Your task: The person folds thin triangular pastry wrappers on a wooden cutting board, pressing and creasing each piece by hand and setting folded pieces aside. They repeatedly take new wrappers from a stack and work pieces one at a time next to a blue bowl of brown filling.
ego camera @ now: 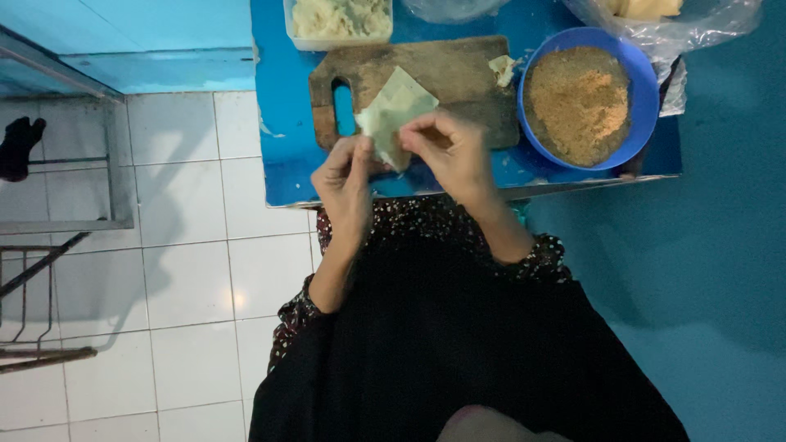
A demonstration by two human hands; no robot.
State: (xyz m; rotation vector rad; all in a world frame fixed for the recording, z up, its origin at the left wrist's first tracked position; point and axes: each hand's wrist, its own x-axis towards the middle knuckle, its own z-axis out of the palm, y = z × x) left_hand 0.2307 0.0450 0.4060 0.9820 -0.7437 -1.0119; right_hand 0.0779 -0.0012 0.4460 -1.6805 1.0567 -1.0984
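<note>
We see both hands raised just above the near edge of a small blue table [286,176], holding one thin, pale sheet of pastry wrapper [395,110] between them. The left hand [345,184] pinches the lower left edge of the wrapper with thumb and fingertips closed on it. The right hand [450,151] grips the lower right edge the same way, its fingers curled over the sheet. The wrapper stands up from the fingers, its pointed upper corner leaning over a worn wooden cutting board [458,78] that lies on the table behind it.

A small scrap of the same pale wrapper [502,69] rests on the board's right end. Just beside the board on the right sits a round blue bowl [647,90] filled with brownish crumbs [577,102]. Beyond the board, at the table's far edge, we see a clear container [340,39] of pale, shredded filling and some crinkled plastic bags [704,29]. White floor tiles [188,278] lie to the left of the table.
</note>
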